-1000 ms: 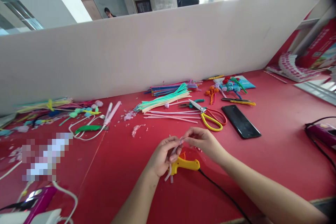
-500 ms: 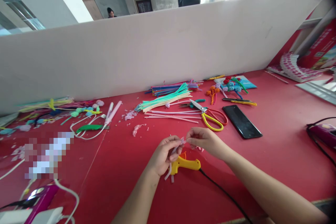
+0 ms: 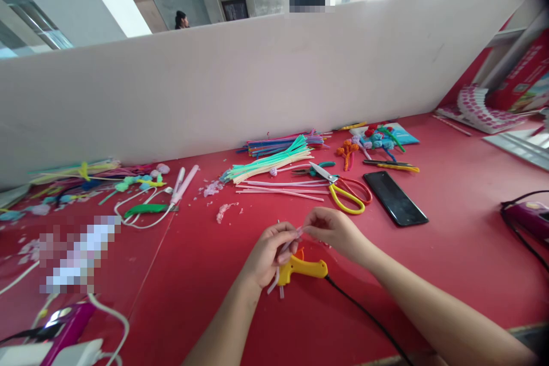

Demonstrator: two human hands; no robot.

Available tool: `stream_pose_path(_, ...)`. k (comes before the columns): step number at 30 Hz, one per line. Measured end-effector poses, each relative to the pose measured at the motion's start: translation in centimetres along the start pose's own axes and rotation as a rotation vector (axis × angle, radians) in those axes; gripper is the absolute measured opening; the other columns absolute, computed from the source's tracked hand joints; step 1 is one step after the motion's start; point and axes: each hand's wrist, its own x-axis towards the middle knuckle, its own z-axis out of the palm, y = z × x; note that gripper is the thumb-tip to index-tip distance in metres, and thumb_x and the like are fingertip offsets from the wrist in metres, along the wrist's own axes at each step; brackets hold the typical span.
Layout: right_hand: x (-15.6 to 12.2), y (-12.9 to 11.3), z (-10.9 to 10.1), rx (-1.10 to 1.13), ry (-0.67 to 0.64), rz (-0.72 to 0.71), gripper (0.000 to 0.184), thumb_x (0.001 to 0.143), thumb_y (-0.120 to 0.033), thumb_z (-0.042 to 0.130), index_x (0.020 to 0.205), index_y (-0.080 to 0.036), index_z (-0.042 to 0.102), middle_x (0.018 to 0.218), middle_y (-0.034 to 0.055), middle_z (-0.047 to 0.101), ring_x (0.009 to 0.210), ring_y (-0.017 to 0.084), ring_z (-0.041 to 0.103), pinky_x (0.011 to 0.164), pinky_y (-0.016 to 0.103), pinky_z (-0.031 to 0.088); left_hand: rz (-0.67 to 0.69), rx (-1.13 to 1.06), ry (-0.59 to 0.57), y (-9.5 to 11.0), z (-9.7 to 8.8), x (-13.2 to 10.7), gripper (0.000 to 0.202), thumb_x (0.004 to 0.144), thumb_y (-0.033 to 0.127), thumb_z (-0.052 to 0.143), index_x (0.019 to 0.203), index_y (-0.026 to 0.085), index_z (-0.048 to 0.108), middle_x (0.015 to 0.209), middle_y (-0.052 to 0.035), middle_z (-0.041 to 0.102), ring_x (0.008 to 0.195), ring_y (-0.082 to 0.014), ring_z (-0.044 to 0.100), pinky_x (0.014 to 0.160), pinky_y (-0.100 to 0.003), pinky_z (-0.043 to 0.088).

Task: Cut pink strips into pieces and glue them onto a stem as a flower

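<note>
My left hand (image 3: 266,253) is closed around a pale pink pipe cleaner (image 3: 273,282), one end of which hangs below the palm. With thumb and forefinger, my right hand (image 3: 337,233) pinches at the pink upper end, close against the left fingertips. The exact shape of that end is too small to make out. Just under both hands lies a yellow hot glue gun (image 3: 306,267), its front partly hidden by my left hand. Pink fluff scraps (image 3: 223,211) lie beyond the left hand. Beyond the right hand rest scissors (image 3: 333,179) with red and yellow handles.
Bundled pipe cleaners (image 3: 274,161), loose pink stems (image 3: 283,190) and pliers (image 3: 322,166) lie ahead. A black phone (image 3: 395,199) is at right. At left are a hair-straightener-like pink tool (image 3: 185,184), a green-handled knife (image 3: 148,209) and cables. A white partition (image 3: 257,80) stands behind.
My right hand has shifted slightly left, its fingertips closer to the left hand at the pink end. The glue gun and the other things on the table stay put.
</note>
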Motion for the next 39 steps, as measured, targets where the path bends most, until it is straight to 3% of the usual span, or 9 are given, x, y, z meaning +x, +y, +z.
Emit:
stream_pose_path(11, 0.0, -0.2, 0.3, -0.168, 0.093, -0.083, 0.011, 0.076, -0.027, 0.053, 0.071, -0.017, 0.054, 0.066, -0.0014, 0.057, 0.060, 0.010, 0.049, 0.055, 0.021, 0.037, 0.036, 0.101, 0.047, 0.1, 0.4, 0.0, 0.014, 0.076, 0.024, 0.053, 0.067, 0.014, 0.049, 0.055, 0.0036, 0.048, 0.036, 0.0000, 0.024, 0.036, -0.018, 0.010)
stream_pose_path(23, 0.0, -0.1, 0.4, -0.213, 0.127, -0.115, 0.008, 0.076, -0.025, 0.052, 0.071, -0.018, 0.054, 0.068, -0.0002, 0.057, 0.062, 0.011, 0.049, 0.056, 0.023, 0.037, 0.151, 0.376, 0.132, 0.1, 0.8, 0.0, 0.023, 0.075, 0.038, 0.052, 0.072, 0.016, 0.051, 0.054, 0.0049, 0.044, 0.037, -0.0025, 0.024, 0.037, -0.018, 0.014)
stream_pose_path(33, -0.1, -0.3, 0.6, -0.227, 0.143, -0.119, 0.008, 0.076, -0.025, 0.053, 0.071, -0.018, 0.054, 0.067, -0.0011, 0.056, 0.061, 0.011, 0.049, 0.055, 0.023, 0.036, 0.271, 0.578, 0.188, 0.5, 1.2, -0.6, 0.018, 0.075, 0.034, 0.053, 0.072, 0.016, 0.053, 0.061, 0.0033, 0.041, 0.056, -0.0085, 0.037, 0.050, -0.018, 0.028)
stream_pose_path(39, -0.2, -0.3, 0.7, -0.198, 0.148, -0.124, 0.006, 0.075, -0.022, 0.053, 0.070, -0.018, 0.053, 0.066, -0.0010, 0.056, 0.060, 0.010, 0.049, 0.055, 0.022, 0.037, 0.278, 0.618, 0.225, 0.4, 1.1, -0.4, 0.023, 0.074, 0.038, 0.053, 0.068, 0.016, 0.053, 0.058, 0.0036, 0.034, 0.053, -0.0086, 0.032, 0.048, -0.019, 0.025)
